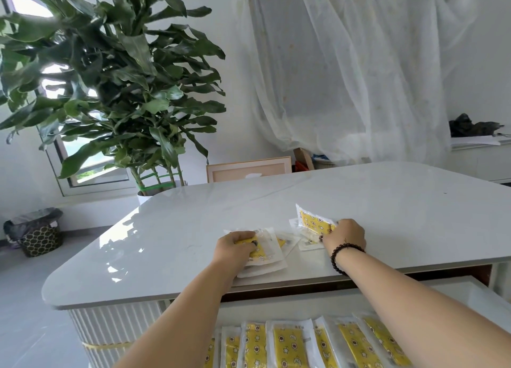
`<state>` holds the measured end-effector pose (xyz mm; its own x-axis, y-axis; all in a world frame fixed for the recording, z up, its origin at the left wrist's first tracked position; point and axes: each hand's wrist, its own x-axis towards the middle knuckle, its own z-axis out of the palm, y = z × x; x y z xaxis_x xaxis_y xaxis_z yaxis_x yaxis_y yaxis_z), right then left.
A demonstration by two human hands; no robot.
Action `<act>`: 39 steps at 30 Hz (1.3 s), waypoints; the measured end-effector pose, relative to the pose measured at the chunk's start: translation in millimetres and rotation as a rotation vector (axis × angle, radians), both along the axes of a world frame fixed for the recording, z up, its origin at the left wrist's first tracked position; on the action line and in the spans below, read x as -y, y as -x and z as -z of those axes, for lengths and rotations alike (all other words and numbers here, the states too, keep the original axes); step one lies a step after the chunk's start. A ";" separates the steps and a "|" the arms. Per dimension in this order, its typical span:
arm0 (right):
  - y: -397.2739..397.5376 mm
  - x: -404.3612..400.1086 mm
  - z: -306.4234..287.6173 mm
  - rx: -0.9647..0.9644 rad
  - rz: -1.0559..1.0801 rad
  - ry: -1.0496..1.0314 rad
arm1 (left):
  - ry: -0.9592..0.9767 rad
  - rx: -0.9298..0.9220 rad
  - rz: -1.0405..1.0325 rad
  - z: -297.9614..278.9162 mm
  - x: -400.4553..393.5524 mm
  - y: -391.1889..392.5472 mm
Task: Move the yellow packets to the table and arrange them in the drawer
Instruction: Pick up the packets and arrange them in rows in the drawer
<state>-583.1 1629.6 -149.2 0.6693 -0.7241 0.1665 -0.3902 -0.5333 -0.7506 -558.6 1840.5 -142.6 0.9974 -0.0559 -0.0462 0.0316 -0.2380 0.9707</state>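
Yellow patterned packets in clear wrappers lie in two small heaps on the white table (pixel 304 196). My left hand (pixel 235 247) grips the left heap of packets (pixel 269 253), fingers curled over its top. Over the right heap, my right hand (pixel 344 235), with a dark bead bracelet at the wrist, holds a yellow packet (pixel 311 219) whose far end tilts up off the table. Below the table edge the open drawer (pixel 453 287) holds a row of several yellow packets (pixel 287 345) standing side by side.
A tall potted plant (pixel 116 91) stands behind the table's left corner. A framed board (pixel 249 170) leans behind the far edge. White sheeting (pixel 359 77) drapes the back wall. A lined bin (pixel 36 230) sits on the floor at left.
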 end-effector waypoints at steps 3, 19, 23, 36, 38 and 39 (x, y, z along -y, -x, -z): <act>0.9 4.9 3.5 0.097 -0.015 -0.004 | -0.012 0.003 0.003 -1.3 0.4 0.4; -2.9 3.3 -10.6 0.290 -0.091 -0.457 | -0.006 0.013 0.008 -0.6 2.1 -3.2; -13.5 -7.6 -16.7 0.102 -0.154 -0.383 | 0.128 0.003 -0.069 2.6 1.8 -6.9; -27.0 -28.5 -1.3 -0.051 -0.043 -0.048 | 0.097 0.004 -0.059 5.7 -1.9 -9.4; -28.1 -25.5 0.4 -0.009 -0.044 -0.055 | 0.087 0.004 -0.051 6.2 -2.6 -10.1; -28.0 -23.9 1.0 0.003 -0.041 -0.054 | 0.080 0.003 -0.047 6.2 -2.8 -10.0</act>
